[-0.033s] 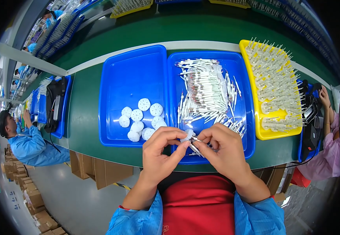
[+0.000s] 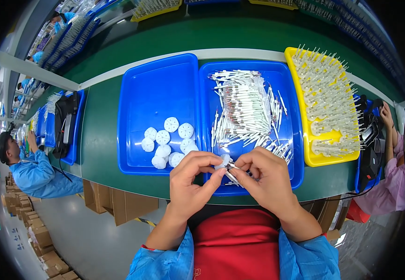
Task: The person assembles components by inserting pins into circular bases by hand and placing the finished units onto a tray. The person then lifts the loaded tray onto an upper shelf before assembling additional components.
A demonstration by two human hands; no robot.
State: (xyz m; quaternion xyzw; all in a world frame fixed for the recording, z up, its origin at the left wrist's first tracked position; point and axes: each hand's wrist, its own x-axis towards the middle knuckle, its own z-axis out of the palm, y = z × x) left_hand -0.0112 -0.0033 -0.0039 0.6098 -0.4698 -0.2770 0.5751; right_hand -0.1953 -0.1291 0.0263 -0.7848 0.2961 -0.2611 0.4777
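Over the near edge of the middle blue tray (image 2: 297, 172), my two hands meet. My left hand (image 2: 189, 182) pinches a small white round plastic piece (image 2: 221, 162) between thumb and fingertips. My right hand (image 2: 268, 179) is closed on thin white rods (image 2: 233, 176), their ends against the round piece; how many it holds is hidden by the fingers. Several more white round pieces with holes (image 2: 171, 124) lie in the left blue tray (image 2: 158, 86). In the middle tray many loose white rods (image 2: 247, 109) are heaped, partly on clear plastic wrapping.
A yellow tray (image 2: 337, 160) at the right holds rows of round pieces with upright rods (image 2: 326, 100). All trays sit on a green worktable (image 2: 101, 126). Co-workers in blue (image 2: 39, 172) and pink (image 2: 389, 186) sit at either side. Cardboard boxes (image 2: 123, 198) stand below the table.
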